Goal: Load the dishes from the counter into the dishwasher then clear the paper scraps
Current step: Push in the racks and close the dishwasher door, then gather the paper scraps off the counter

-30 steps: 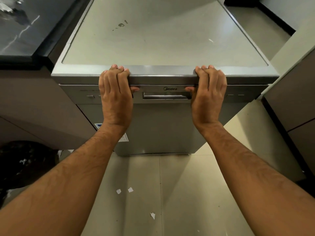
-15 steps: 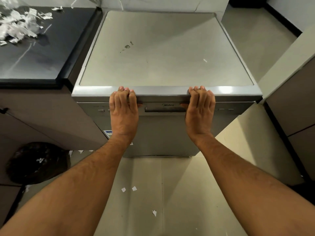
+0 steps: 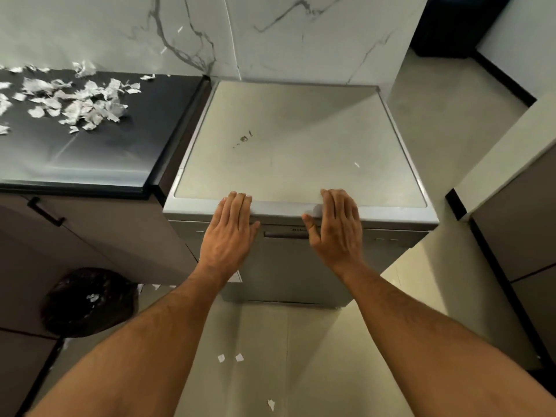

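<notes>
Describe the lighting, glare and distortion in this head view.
Head view: a diagonal shadow crosses the grey dishwasher top; pale glare washes the glossy black counter; wide-angle bending bows the edges, stretching both forearms; the open left hand and right hand look sharp.

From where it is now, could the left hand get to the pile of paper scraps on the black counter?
Probably yes. The left hand is open at the dishwasher front edge, holding nothing, and nothing stands between it and the paper scraps on the black counter.
</notes>
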The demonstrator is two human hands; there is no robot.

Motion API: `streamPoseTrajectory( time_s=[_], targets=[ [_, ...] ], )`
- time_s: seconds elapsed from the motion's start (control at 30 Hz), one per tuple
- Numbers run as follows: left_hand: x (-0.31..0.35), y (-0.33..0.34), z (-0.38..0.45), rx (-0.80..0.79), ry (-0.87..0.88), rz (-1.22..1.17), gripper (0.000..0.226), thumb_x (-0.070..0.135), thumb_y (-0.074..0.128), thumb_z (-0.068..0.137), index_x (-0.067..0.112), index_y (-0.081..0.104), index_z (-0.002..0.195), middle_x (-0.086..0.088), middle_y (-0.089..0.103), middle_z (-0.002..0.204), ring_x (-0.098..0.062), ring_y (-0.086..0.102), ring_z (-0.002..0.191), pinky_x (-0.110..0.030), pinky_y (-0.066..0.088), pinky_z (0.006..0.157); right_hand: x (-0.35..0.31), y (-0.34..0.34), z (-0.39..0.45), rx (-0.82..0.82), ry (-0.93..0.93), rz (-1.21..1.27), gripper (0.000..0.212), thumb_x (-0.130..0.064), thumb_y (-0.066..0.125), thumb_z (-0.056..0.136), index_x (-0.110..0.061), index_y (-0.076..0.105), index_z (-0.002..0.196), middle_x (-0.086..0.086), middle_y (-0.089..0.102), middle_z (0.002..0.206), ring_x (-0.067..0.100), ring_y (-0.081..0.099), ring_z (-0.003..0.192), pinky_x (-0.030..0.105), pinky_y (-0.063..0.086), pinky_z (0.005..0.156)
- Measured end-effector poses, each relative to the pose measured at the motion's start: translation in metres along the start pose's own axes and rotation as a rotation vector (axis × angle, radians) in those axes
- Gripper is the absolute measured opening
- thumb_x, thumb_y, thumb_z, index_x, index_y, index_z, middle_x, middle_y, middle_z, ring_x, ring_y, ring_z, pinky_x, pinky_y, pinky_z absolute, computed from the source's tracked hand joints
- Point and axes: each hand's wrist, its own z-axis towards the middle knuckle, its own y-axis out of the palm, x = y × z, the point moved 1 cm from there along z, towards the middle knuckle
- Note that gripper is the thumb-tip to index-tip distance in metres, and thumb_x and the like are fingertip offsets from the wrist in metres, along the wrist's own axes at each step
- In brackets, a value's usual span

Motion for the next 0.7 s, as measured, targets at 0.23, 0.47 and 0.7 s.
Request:
streamPoseTrajectory(
  time_s=[0.23, 0.47, 0.7],
  targets=[
    [-0.018, -0.047, 0.037, 0.055, -0.061, 0.021, 0.071, 0.047, 0.032, 0.106, 0.000, 0.016, 0.157, -0.018, 0.015, 0.165, -0.029, 0.007, 0.155, -0.045, 0.009, 0.126, -0.045, -0.007, 0.040, -0.062, -0.039, -0.009, 0.070, -0.051, 0.046, 0.103, -0.001, 0.036, 0.151, 0.019, 0.038, 0.154, 0.035, 0.030, 0.148, 0.049, 0.023, 0.124],
    [-0.079, -0.083, 0.091, 0.170, -0.092, 0.052, 0.069, 0.043, 0.034, 0.107, -0.004, 0.018, 0.156, -0.023, 0.019, 0.163, -0.033, 0.011, 0.154, -0.048, 0.015, 0.125, -0.094, -0.016, 0.121, -0.018, -0.101, -0.030, 0.067, -0.046, 0.046, 0.104, 0.001, 0.036, 0.151, 0.021, 0.038, 0.155, 0.038, 0.031, 0.148, 0.051, 0.023, 0.124],
    [-0.152, -0.134, 0.173, 0.282, -0.101, 0.033, 0.066, 0.040, 0.033, 0.108, -0.006, 0.023, 0.154, -0.025, 0.025, 0.161, -0.035, 0.016, 0.153, -0.050, 0.019, 0.123, -0.157, -0.033, 0.237, 0.048, -0.127, -0.032, 0.066, -0.042, 0.048, 0.103, 0.001, 0.036, 0.151, 0.021, 0.038, 0.156, 0.037, 0.032, 0.149, 0.050, 0.025, 0.124]
  ],
)
